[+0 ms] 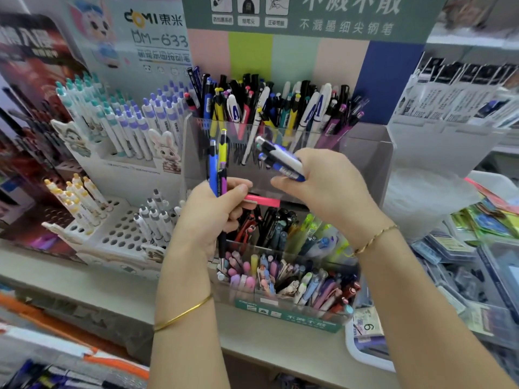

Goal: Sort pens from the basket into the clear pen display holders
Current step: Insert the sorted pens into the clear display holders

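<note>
My left hand (209,217) grips a bunch of upright pens (218,164), blue, yellow and purple-black, with a pink pen (262,202) lying across under its fingers. My right hand (323,186) holds a few blue-and-white pens (280,158), tilted up to the left. Both hands hover in front of the tiered clear display holder (373,153). Its top tier is packed with mixed pens (280,108). Its middle tier (280,228) and front tier (292,282) hold more pens. A white basket rim (362,357) shows at lower right.
A white rack of cartoon-themed pens (120,124) stands to the left, with a holed tray (120,234) below it. Boxes and packets of stationery (463,248) crowd the right. The grey shelf edge (84,279) runs along the front.
</note>
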A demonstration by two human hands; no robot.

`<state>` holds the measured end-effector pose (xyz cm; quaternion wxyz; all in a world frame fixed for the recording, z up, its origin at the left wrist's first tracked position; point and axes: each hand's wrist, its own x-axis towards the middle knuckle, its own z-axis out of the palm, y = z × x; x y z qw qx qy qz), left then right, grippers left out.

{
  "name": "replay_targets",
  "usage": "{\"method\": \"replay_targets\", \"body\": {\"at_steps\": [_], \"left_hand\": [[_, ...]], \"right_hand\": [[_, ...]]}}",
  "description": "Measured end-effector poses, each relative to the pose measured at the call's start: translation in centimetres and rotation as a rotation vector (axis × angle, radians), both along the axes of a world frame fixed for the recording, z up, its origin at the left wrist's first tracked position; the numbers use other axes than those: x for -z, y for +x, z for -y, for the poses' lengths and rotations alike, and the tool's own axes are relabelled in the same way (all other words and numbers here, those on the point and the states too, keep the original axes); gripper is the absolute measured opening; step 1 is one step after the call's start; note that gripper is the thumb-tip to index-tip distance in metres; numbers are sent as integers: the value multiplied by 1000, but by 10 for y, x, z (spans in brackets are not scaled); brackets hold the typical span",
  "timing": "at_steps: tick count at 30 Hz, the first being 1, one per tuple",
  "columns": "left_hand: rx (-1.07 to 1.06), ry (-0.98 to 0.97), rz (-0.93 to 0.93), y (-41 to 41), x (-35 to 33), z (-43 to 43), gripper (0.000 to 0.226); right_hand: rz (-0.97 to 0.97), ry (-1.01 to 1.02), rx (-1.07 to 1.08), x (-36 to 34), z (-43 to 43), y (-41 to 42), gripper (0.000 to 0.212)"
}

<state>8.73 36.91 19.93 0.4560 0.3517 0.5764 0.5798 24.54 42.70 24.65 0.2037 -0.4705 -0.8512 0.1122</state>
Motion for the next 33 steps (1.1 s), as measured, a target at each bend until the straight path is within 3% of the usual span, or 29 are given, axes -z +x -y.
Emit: {"method": "replay_targets", "body": {"at_steps": [5,8,14,17,19,23,26,33], "left_hand": [[48,50,74,7,-2,-1,23],[46,31,127,9,-1,0,16],[160,41,197,11,0,3,23],[233,52,235,17,-1,2,35],[239,87,199,24,-4,2,30],[37,95,131,39,-8,-4,34],[-72,73,235,52,-9,-9,29],[-45,70,545,85,-13,-24,26]], "right_hand": [[-121,-478,-302,5,0,-5,24],[-205,-508,-247,11,1,-3,22],[-888,-792,-124,14,1,-6,14],[-1021,-822,-103,18,2,-15,21],[-1061,-868,-85,20,4,-17,21],[-1093,-826,-15,23,8,-17,15],[-1092,-682,21,21,9,-12,14],[-960,-428,111,17,3,5,16]]}}
